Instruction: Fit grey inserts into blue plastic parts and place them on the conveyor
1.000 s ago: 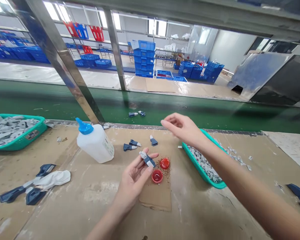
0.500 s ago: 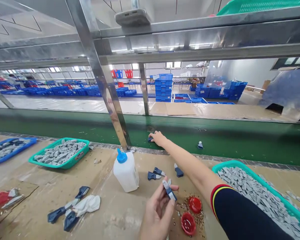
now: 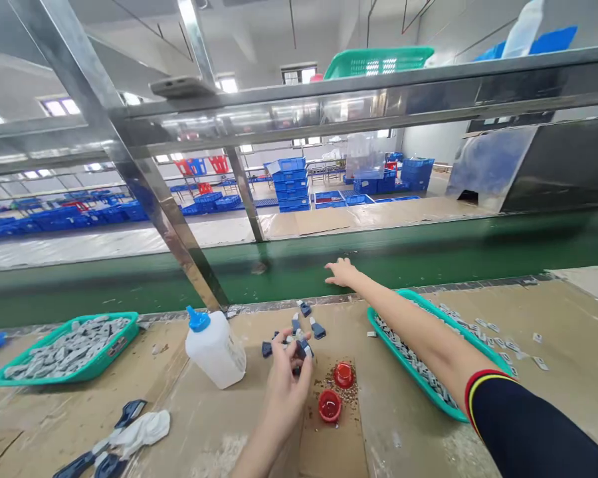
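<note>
Left hand (image 3: 286, 380) grips a part (image 3: 303, 348), right hand (image 3: 343, 272) open

A green belt (image 3: 403, 249) runs along the table (image 3: 389, 425). On the table, a white bottle (image 3: 214, 350) with a blue cap stands between two teal trays of grey pieces, the left tray (image 3: 44, 380) and the right tray (image 3: 413, 368). Right of the bottle, the left hand clenches the blue-and-grey part just above two red caps (image 3: 329, 405), beside loose blue pieces (image 3: 317, 329). The right hand, empty, stretches past the right tray over the belt.
</note>
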The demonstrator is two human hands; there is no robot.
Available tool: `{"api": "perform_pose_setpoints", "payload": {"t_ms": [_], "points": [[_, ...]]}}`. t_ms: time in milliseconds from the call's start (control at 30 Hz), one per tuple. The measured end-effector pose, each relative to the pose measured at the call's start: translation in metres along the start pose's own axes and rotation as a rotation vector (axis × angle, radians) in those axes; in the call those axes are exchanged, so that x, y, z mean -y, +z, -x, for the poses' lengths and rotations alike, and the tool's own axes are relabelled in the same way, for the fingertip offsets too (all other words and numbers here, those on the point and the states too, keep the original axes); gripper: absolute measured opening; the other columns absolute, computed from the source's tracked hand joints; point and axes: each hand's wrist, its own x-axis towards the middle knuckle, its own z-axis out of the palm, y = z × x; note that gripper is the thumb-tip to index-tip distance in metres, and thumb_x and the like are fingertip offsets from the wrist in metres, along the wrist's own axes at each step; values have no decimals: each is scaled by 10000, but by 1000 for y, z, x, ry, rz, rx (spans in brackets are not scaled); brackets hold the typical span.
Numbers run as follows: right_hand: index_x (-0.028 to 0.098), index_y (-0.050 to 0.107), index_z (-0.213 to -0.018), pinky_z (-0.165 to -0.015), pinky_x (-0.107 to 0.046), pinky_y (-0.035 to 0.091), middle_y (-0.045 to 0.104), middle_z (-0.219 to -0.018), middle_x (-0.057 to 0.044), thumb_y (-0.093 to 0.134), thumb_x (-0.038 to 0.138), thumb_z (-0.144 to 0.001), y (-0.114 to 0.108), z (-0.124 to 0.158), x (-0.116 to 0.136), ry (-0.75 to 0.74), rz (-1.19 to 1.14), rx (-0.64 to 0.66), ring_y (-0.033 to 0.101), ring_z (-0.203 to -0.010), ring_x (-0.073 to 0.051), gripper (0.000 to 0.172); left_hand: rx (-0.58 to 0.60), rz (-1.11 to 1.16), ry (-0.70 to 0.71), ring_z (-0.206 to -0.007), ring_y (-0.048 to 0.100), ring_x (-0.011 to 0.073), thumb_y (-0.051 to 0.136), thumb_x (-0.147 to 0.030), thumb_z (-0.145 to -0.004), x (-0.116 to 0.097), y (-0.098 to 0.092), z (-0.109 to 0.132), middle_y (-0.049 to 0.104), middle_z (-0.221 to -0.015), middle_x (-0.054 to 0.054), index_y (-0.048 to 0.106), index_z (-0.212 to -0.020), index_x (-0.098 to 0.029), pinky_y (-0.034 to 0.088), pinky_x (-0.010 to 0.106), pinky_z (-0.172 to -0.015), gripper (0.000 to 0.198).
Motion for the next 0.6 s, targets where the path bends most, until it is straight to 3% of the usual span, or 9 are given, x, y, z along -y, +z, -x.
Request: {"api": "perform_pose_setpoints", "payload": {"t_ms": [100,167,233,333,400,467,567,600], "points": [[177,545,-1167,-828,-408,508,562,-1188,-84,539,309,-904,-2,12,-13,80,-5,30,587,-988,-207,295,1,-437,43,-964,620,187,439,-249,-890,-6,-5,-50,553,-1186,141,410,-1200,-162,475,331,-854,324],[184,552,-1158,-825,-398,509,563,-1187,-81,537,308,-905,1,19,-9,61,-29,81,588,-984,-203,282,-54,-537,0,-1022,592,234,462,-215,-886,-7,-8,-91,481,-1252,188,463,-1194,-114,468,391,-864,324],[178,566,-1134,-824,-399,509,573,-1175,-81,533,310,-907,3,27,1,-5,-65,136,591,-976,-200,265,-83,-611,-63,-996,590,231,521,-256,-879,-6,-9,-129,522,-1218,139,514,-1174,-129,484,431,-838,322],[225,637,-1073,-822,-309,497,646,-1098,-32,607,378,-848,-2,38,15,-135,-128,193,615,-951,-181,274,-104,-673,-121,-983,589,215,554,-314,-869,-4,-11,-162,565,-1177,93,537,-1175,-160,504,428,-812,343],[288,675,-1054,-774,-220,481,691,-1043,13,672,435,-771,-10,46,16,-185,-160,197,635,-926,-163,318,-106,-689,-114,-984,590,215,552,-317,-870,-8,-12,-164,564,-1181,93,533,-1179,-161,505,428,-811,347],[295,684,-1067,-728,-193,468,706,-1034,8,691,445,-736,-21,55,6,-169,-173,164,645,-908,-166,364,-93,-689,-60,-1004,584,233,546,-289,-872,-17,-8,-150,544,-1206,117,527,-1187,-147,488,453,-838,347],[197,709,-1028,-709,-213,461,713,-1019,-66,695,394,-723,-40,74,-28,-51,-177,79,647,-900,-194,363,-17,-636,108,-1093,548,277,489,-204,-880,-46,16,-101,479,-1259,186,506,-1222,-112,426,460,-929,355],[176,724,-982,-688,-216,462,722,-975,-78,710,391,-700,-45,83,-41,-7,-180,75,652,-871,-199,355,34,-599,181,-1136,522,261,471,-207,-884,-61,30,-78,481,-1263,156,497,-1239,-144,412,421,-960,361]]}}
